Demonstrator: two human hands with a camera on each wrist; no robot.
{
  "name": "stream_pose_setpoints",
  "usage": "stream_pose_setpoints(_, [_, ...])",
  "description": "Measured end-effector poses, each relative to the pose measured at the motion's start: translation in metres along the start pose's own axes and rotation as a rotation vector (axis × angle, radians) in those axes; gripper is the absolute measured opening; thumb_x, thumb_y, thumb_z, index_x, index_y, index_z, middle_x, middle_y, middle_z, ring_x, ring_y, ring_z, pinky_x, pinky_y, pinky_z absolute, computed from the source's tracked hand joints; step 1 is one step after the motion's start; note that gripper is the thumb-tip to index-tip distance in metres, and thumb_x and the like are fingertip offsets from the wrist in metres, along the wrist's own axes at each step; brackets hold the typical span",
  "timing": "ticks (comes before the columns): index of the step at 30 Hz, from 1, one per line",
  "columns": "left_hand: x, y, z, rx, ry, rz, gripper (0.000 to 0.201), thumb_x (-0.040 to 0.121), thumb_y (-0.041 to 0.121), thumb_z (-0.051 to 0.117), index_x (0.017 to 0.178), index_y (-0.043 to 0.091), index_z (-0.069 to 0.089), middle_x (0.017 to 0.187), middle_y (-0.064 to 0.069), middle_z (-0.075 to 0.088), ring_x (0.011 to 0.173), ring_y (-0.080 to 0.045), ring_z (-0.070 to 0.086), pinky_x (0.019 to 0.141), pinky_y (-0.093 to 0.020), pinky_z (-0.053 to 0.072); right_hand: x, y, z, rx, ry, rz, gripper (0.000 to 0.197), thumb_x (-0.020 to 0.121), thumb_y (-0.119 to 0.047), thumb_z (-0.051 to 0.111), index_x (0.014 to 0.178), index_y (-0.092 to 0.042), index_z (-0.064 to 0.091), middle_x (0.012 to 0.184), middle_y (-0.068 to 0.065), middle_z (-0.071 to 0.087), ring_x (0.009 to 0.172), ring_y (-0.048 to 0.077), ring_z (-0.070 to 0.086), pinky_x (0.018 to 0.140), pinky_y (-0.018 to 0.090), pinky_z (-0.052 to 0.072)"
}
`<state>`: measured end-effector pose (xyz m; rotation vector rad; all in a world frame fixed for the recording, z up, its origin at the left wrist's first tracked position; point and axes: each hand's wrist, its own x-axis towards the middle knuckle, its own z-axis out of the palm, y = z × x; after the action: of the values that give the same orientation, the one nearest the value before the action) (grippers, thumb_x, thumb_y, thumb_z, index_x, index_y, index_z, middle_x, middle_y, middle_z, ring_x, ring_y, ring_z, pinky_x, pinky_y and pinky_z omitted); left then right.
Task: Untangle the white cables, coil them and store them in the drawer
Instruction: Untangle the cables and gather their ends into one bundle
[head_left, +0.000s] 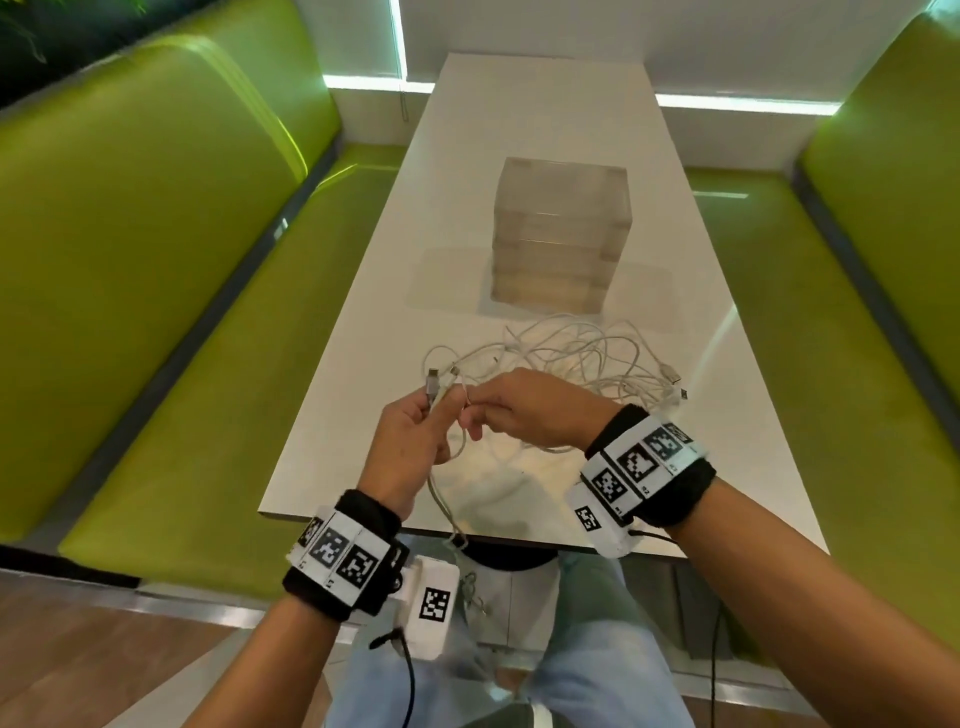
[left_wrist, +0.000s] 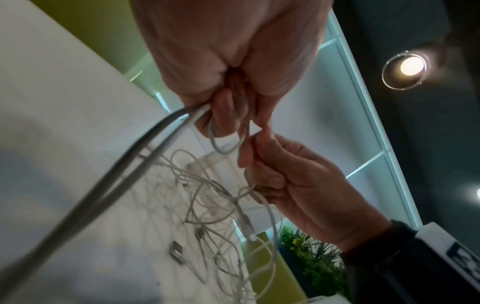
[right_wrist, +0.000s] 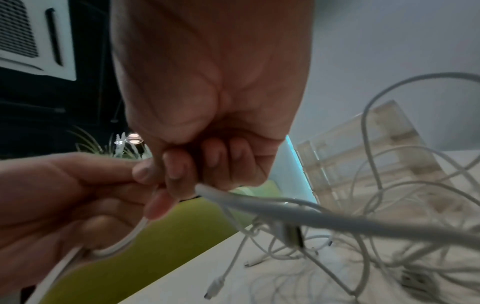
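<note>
A tangle of white cables lies on the white table, just in front of a translucent drawer unit whose drawers look closed. My left hand grips one white cable near its plug, which sticks up above the fingers. That cable's slack hangs over the table's front edge. My right hand pinches a strand right beside the left fingers. In the left wrist view the cable runs out of the curled left hand. The right wrist view shows a strand leaving the curled right hand.
Green padded benches run along both sides of the table. Loose plugs lie at the tangle's right edge. My legs in jeans are below the table's front edge.
</note>
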<state>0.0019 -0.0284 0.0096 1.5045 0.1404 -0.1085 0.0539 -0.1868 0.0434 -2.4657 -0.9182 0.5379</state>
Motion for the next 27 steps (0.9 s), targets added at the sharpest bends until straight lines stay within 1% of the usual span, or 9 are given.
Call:
stream_pose_setpoints(2, [-0.002,-0.001,0.006,-0.083,-0.051,0.001,0.023,0.094,0.023,0.055,0.101,0.006,0.070,0.054,0.006,0.047,0.048,-0.009,0.026,0.048,-0.022,0.025,-0.001,0.001,0.001,-0.023,-0.023,0.030,0.027,0.097,-0.022,0.043,0.093,-0.012,0.068,0.080,-0.014,0.061,0.065,0.002,0.048,0.070,0.025,0.038])
stream_pose_setpoints(4, [-0.004,0.001,0.010,-0.127,-0.067,0.007,0.021,0.095,0.018,0.054,0.102,0.007,0.070,0.054,0.007,0.049,0.046,-0.007,0.027,0.047,-0.019,0.026,-0.002,0.001,0.003,-0.001,-0.027,0.033,0.028,0.097,-0.020,0.043,0.096,-0.009,0.068,0.094,-0.004,0.069,0.068,0.005,0.052,0.072,0.026,0.041])
stream_pose_setpoints(7, [-0.002,0.008,0.008,-0.233,0.017,0.017,0.018,0.093,0.016,0.054,0.085,0.009,0.069,0.047,0.009,0.036,0.043,-0.005,0.025,0.043,-0.017,0.026,-0.002,0.005,0.006,0.028,-0.003,0.037,0.023,0.095,-0.027,0.049,0.087,-0.011,0.064,0.088,-0.002,0.068,0.077,0.015,0.059,0.070,0.030,0.044])
stream_pose_setpoints(10, [0.001,0.022,-0.002,-0.403,0.080,0.051,0.025,0.095,0.016,0.049,0.075,0.010,0.062,0.048,0.010,0.026,0.041,-0.004,0.023,0.040,-0.016,0.023,-0.002,0.023,0.009,-0.126,0.012,0.122,0.010,0.090,-0.028,0.058,0.082,-0.023,0.055,0.088,-0.005,0.060,0.080,0.014,0.052,0.066,0.029,0.036])
stream_pose_setpoints(15, [-0.002,0.042,-0.021,-0.428,0.113,0.165,0.025,0.100,0.017,0.042,0.079,0.011,0.054,0.046,0.013,0.024,0.041,-0.003,0.020,0.041,-0.016,0.021,-0.001,0.050,0.003,-0.027,0.279,0.186,0.013,0.094,-0.018,0.051,0.095,-0.013,0.063,0.098,0.001,0.060,0.090,0.019,0.056,0.075,0.031,0.042])
stream_pose_setpoints(18, [0.000,0.037,-0.024,-0.360,0.165,0.158,0.025,0.100,0.020,0.044,0.078,0.012,0.054,0.048,0.011,0.025,0.043,-0.005,0.021,0.041,-0.016,0.025,0.001,0.054,-0.002,0.032,0.354,0.162,0.018,0.094,-0.020,0.051,0.097,-0.013,0.067,0.104,0.002,0.060,0.095,0.019,0.058,0.080,0.031,0.045])
stream_pose_setpoints(20, [0.001,0.029,-0.020,-0.218,0.170,0.121,0.025,0.099,0.023,0.046,0.079,0.013,0.055,0.051,0.008,0.026,0.045,-0.007,0.023,0.042,-0.018,0.027,0.000,0.051,-0.003,0.028,0.360,0.140,0.020,0.093,-0.024,0.053,0.100,-0.017,0.070,0.103,0.000,0.064,0.095,0.020,0.061,0.082,0.037,0.049])
stream_pose_setpoints(24, [0.003,0.014,0.002,0.108,0.082,0.074,0.018,0.096,0.025,0.053,0.086,0.011,0.060,0.051,0.012,0.035,0.045,-0.002,0.032,0.047,-0.019,0.033,-0.004,0.032,-0.003,0.003,0.371,0.042,0.020,0.091,-0.018,0.053,0.100,-0.020,0.071,0.095,-0.002,0.067,0.091,0.016,0.064,0.078,0.040,0.051])
stream_pose_setpoints(27, [0.005,0.012,0.018,0.184,-0.021,0.107,0.012,0.093,0.022,0.058,0.084,0.017,0.063,0.049,0.016,0.044,0.046,0.001,0.037,0.051,-0.020,0.033,-0.006,0.020,-0.004,0.010,0.396,-0.015,0.021,0.090,-0.013,0.052,0.101,-0.014,0.070,0.089,0.004,0.066,0.083,0.021,0.061,0.073,0.039,0.049])
